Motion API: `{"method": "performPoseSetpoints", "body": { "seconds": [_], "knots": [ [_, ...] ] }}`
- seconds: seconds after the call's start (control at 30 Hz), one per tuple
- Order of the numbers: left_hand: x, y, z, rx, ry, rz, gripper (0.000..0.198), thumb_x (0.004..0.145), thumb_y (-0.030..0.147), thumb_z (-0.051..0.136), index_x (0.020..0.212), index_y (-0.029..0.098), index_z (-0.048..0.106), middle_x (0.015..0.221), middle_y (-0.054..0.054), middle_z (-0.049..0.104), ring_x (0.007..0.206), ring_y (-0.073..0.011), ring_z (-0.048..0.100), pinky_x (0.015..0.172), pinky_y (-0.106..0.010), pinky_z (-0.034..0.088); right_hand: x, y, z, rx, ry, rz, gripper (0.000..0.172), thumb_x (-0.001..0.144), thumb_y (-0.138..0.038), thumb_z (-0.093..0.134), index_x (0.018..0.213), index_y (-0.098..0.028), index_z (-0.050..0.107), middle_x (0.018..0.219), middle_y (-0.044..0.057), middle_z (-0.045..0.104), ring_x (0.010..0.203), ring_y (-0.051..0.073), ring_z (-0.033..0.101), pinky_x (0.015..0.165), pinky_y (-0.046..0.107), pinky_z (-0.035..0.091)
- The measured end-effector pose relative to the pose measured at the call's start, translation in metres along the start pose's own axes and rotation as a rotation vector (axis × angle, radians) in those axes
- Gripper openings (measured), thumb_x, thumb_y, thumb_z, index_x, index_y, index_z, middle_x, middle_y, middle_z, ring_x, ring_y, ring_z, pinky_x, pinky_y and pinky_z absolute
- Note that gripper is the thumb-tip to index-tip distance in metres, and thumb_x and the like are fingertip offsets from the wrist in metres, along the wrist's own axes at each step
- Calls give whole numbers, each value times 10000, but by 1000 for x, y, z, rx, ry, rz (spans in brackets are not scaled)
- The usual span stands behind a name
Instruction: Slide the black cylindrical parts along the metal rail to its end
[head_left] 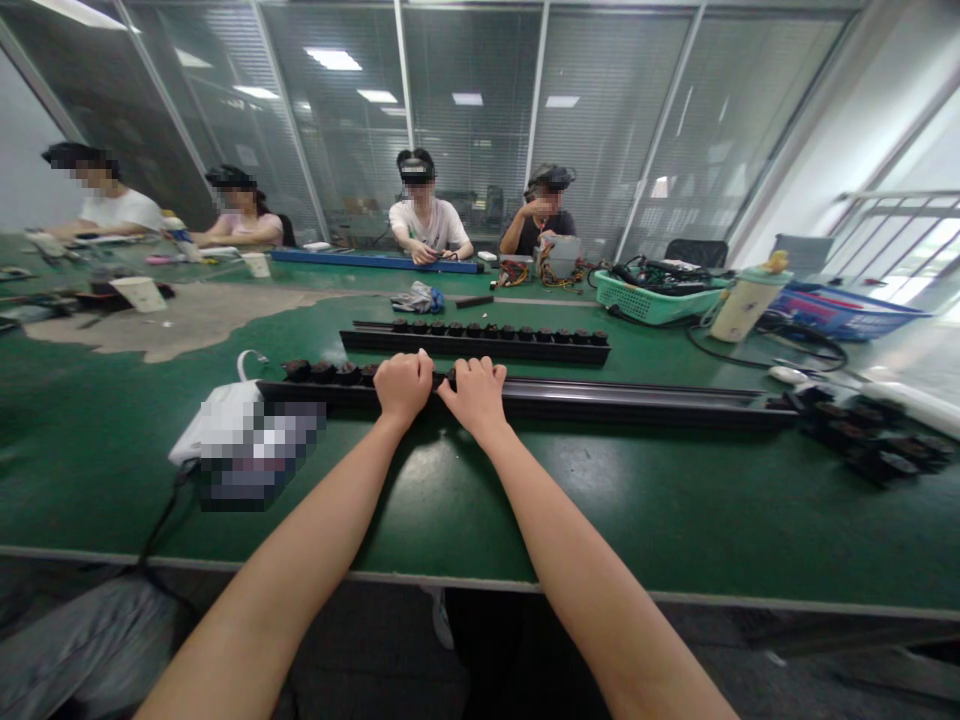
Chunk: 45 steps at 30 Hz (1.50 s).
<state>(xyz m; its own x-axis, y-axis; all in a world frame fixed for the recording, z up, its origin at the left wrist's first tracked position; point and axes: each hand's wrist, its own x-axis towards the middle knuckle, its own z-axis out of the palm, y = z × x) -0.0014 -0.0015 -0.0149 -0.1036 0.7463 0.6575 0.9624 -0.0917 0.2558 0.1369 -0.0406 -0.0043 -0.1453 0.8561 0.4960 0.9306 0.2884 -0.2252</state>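
Note:
A long black rail (pixel 637 402) lies across the green table (pixel 450 510) in front of me, with a few black round modules (pixel 330 371) seated at its left end. My left hand (pixel 403 385) and my right hand (pixel 474 391) rest side by side on the rail, fingers curled down over a black module between them that is mostly hidden. A second black rail (pixel 472 342), filled with a row of several modules, lies just beyond. A heap of loose black modules (pixel 862 430) sits at the rail's right end.
A white pouch with a cable (pixel 217 425) lies left of my hands. Further back are a green basket of wires (pixel 649 296), a cream bottle (pixel 742 300), a blue tray (pixel 847 310) and a grey cloth (pixel 418 297). Several people sit along the far side.

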Motion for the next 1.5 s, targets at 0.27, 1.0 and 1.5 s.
{"method": "performPoseSetpoints", "body": {
  "seconds": [0.27, 1.0, 1.5],
  "knots": [
    [0, 0, 0, 38, -7, 6, 637, 1047, 391, 226, 891, 148, 794, 896, -167, 731, 859, -276, 671, 770, -373, 423, 1, 2, -3, -4, 8, 1, 252, 972, -322, 536, 1068, -139, 679, 1118, 163, 704, 1125, 316, 544, 960, 418, 391],
    [0, -2, 2, 52, 1, 15, 641, 1045, 388, 228, 886, 164, 806, 908, -153, 746, 845, -270, 675, 751, -372, 412, 2, 3, 1, 29, -9, 96, 252, 1012, -387, 556, 1125, -177, 638, 1127, 158, 724, 1106, 293, 584, 921, 395, 399],
    [0, -1, 1, 35, -15, 6, 642, 1046, 393, 224, 889, 168, 805, 916, -158, 740, 861, -279, 671, 767, -379, 406, 3, 5, -1, 23, -5, 153, 242, 987, -355, 553, 1118, -175, 648, 1129, 151, 723, 1114, 299, 586, 932, 400, 394]
  ]
}}
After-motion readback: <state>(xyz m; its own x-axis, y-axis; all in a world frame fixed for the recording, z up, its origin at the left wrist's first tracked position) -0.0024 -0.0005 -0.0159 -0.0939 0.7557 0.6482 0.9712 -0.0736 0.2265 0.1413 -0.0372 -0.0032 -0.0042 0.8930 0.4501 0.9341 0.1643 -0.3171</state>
